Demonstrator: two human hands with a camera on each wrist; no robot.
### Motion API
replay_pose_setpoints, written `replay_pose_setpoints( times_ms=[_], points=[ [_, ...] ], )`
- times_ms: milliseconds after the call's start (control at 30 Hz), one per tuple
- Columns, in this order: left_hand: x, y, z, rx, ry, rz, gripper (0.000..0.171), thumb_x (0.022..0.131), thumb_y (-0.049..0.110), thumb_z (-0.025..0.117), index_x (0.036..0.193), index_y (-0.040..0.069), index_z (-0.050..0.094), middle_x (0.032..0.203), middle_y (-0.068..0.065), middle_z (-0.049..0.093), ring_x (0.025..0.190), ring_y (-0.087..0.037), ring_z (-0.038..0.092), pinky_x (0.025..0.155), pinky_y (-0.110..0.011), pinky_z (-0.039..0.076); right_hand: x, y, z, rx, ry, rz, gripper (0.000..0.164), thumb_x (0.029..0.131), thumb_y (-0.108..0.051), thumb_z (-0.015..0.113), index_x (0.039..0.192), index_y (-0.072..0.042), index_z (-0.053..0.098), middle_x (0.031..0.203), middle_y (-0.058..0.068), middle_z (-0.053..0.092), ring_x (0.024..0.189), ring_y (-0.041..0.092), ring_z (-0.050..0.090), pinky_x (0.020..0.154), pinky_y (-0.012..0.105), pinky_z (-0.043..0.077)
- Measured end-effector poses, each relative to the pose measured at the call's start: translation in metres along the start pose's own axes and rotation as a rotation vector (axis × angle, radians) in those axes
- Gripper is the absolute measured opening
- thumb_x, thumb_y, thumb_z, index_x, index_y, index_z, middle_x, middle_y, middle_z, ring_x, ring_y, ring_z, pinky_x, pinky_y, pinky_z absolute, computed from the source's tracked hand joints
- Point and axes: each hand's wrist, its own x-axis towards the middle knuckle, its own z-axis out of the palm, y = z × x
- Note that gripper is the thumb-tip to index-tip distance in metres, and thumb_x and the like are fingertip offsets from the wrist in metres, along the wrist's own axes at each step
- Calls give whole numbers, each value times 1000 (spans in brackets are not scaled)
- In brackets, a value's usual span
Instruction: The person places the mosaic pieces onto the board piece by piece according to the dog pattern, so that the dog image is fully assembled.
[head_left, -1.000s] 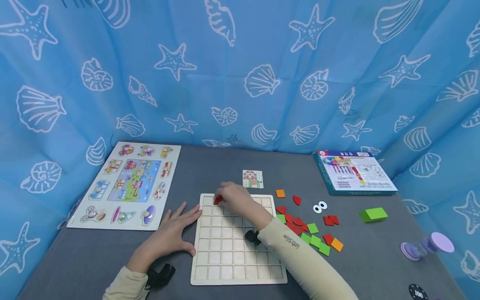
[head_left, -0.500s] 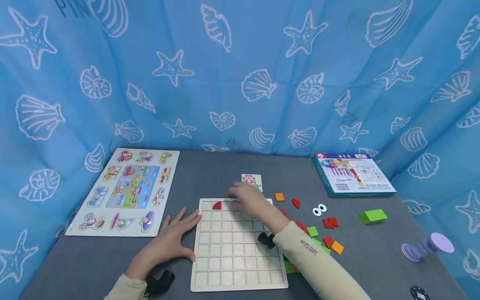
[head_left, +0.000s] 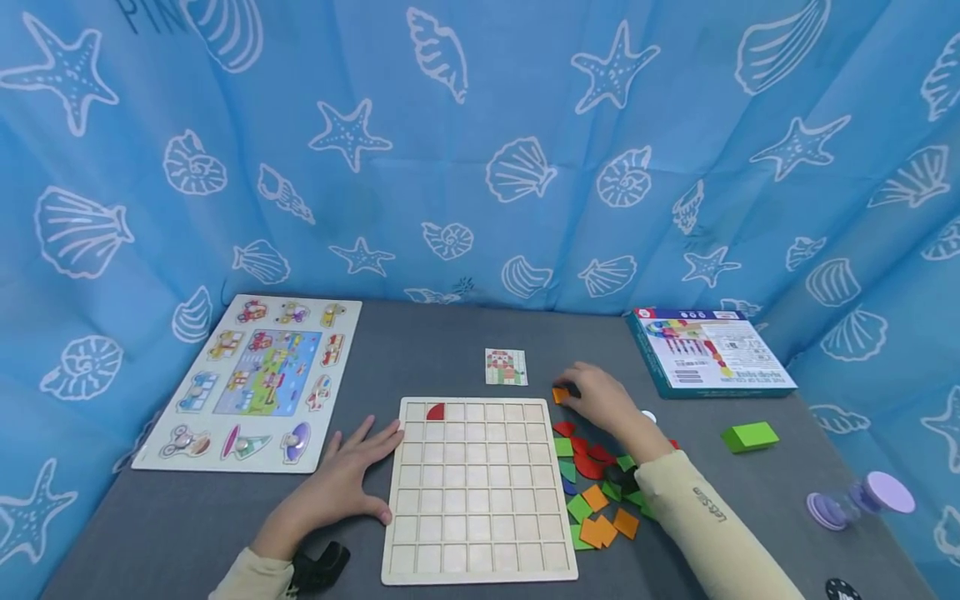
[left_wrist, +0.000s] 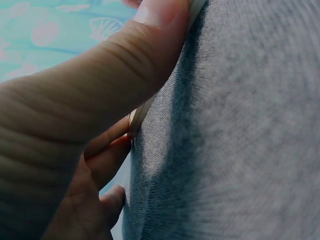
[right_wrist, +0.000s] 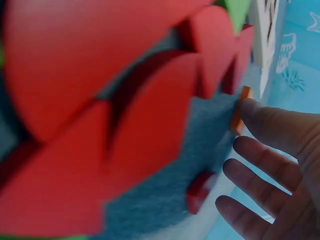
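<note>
In the head view a pale wooden grid board point(head_left: 480, 492) lies flat, with a red quarter-circle piece point(head_left: 436, 412) in a cell of its top row. My left hand point(head_left: 341, 479) is spread along the board's left edge, fingers and thumb touching it; the left wrist view shows the thumb point(left_wrist: 135, 55) close up. Beyond the board's upper right corner, my right hand point(head_left: 600, 400) has thumb and fingers at a small orange square tile point(head_left: 560, 395) on the table. In the right wrist view the thumb tip covers part of that orange tile point(right_wrist: 240, 112); the far fingertip is hidden.
Red pieces point(head_left: 588, 465), green squares point(head_left: 579, 507) and orange pieces point(head_left: 597, 532) lie loose right of the board. A small pattern card point(head_left: 506, 367) lies behind it. Around stand a knob puzzle point(head_left: 255, 383), a box point(head_left: 712, 350), a green block point(head_left: 752, 437) and a purple-ended sand timer point(head_left: 858, 500).
The right hand has left the red quarter-circle in the board's top row and moved right to the orange tile. The left hand has stayed at the board's edge.
</note>
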Motion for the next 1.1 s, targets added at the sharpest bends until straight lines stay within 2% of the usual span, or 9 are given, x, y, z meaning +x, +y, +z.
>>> replay_pose_setpoints(
  times_ms=[200,467,700,933,1100],
  points=[
    [1,-1,0,1,4,11,110,45,60,71,140,21,31,146,4,22,136,-32,5,96,-66,0,-1,2,4,-29,-17,14,22,77,-16,68,98,-12,68,92,2,57,82,18,53,74,39,48],
    [1,-3,1,10,6,21,110,45,61,70,140,21,30,146,4,22,136,-31,5,96,-66,1,-1,-5,2,-13,38,43,24,76,-21,69,96,-9,67,92,3,59,79,18,54,71,39,50],
    [1,-2,2,-4,1,15,110,45,58,72,140,21,30,146,4,22,136,-31,5,96,-65,0,6,-48,5,61,87,-61,24,75,-21,70,96,-10,67,90,1,59,79,16,58,67,33,50],
    [1,-1,2,-3,1,7,110,45,58,72,140,22,30,146,4,22,136,-31,4,97,-65,-1,20,-97,15,87,60,-208,21,77,-18,68,96,-11,68,93,0,63,88,15,58,73,29,49],
    [1,-1,2,-2,0,4,110,45,58,73,140,22,30,146,4,23,136,-31,4,97,-65,-1,27,-118,23,75,16,-269,22,78,-21,67,97,-10,68,89,-1,60,76,8,55,64,21,47]
  ],
)
